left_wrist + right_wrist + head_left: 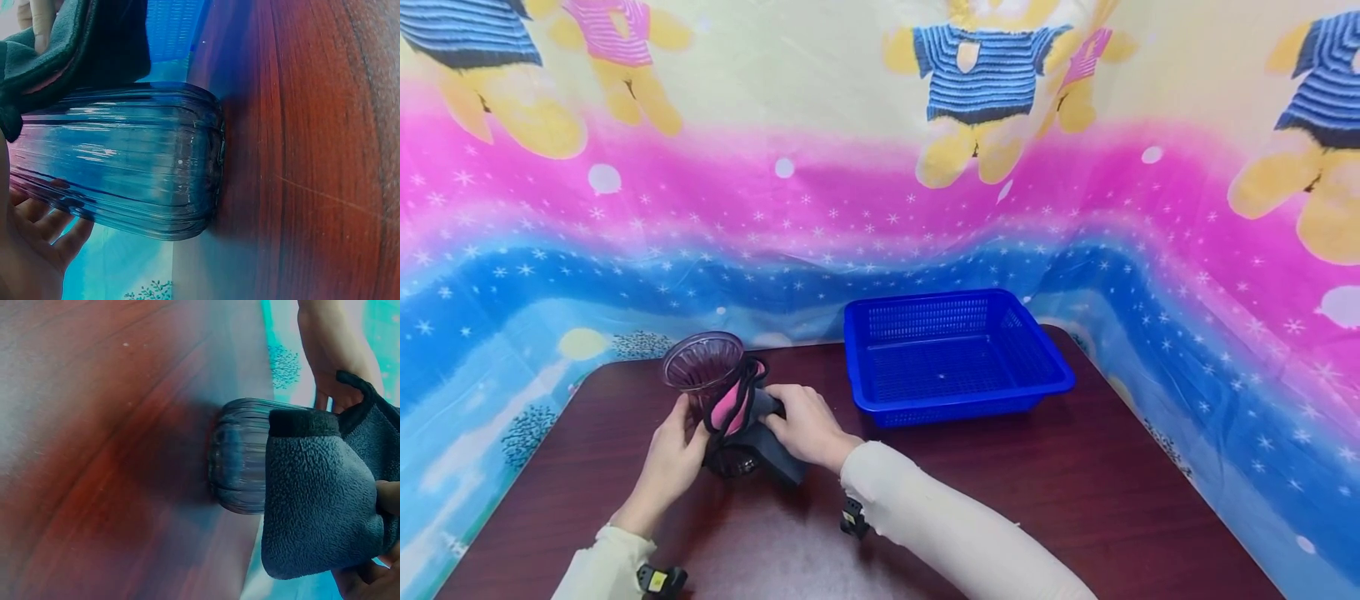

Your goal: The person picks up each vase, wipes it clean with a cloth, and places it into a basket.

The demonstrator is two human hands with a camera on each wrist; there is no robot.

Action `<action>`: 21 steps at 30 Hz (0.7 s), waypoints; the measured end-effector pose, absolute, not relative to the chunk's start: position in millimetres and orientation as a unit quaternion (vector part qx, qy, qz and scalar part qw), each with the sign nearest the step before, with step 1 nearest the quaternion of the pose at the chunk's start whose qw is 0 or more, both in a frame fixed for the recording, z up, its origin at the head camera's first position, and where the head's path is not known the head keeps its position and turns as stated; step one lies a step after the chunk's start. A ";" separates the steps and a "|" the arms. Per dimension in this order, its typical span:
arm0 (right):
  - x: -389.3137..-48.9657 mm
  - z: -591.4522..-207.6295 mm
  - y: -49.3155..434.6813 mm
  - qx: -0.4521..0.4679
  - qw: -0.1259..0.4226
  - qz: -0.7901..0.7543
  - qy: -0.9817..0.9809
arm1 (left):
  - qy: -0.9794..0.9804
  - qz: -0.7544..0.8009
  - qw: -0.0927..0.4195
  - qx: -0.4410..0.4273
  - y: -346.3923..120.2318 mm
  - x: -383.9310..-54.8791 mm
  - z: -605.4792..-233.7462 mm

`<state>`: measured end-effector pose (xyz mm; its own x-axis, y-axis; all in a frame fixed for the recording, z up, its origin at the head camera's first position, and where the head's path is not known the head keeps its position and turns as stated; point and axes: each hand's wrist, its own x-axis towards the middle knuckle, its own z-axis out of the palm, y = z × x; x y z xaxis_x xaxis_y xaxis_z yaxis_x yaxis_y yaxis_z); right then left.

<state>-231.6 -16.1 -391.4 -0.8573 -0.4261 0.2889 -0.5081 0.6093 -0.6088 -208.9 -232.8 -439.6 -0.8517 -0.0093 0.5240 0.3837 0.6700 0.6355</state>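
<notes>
A tinted, ribbed glass vase (702, 360) with a flared rim stands upright at the left of the table, its base at the tabletop in the left wrist view. My left hand (672, 458) grips the vase's side, with fingers (74, 236) showing behind the glass. On the vase's right side, my right hand (808, 427) pinches a grey and pink cloth (319, 500) with dark edging. The cloth lies against the glass and drapes down past my fingers, hiding part of the vase's body (240, 459).
A blue plastic basket (955, 408) with mesh walls sits at the back right of the dark red wooden table (1000, 517). Behind the table hangs a printed curtain (820, 200) with bears and snowflakes. Both sleeved wrists carry small black devices (661, 579).
</notes>
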 end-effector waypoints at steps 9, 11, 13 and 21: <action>-228.8 -409.1 -13.8 0.254 0.050 0.349 -0.901 | -0.885 -0.384 0.242 -0.102 -231.7 -207.5 -437.8; -228.8 -414.1 -13.1 0.252 0.048 0.346 -0.903 | -0.888 -0.382 0.233 -0.101 -231.3 -206.9 -437.3; -228.7 -419.1 -12.4 0.251 0.044 0.347 -0.903 | -0.890 -0.384 0.224 -0.100 -231.3 -206.0 -436.8; -229.2 -435.5 -10.6 0.249 0.048 0.335 -0.907 | -0.890 -0.392 0.211 -0.097 -231.9 -204.8 -435.8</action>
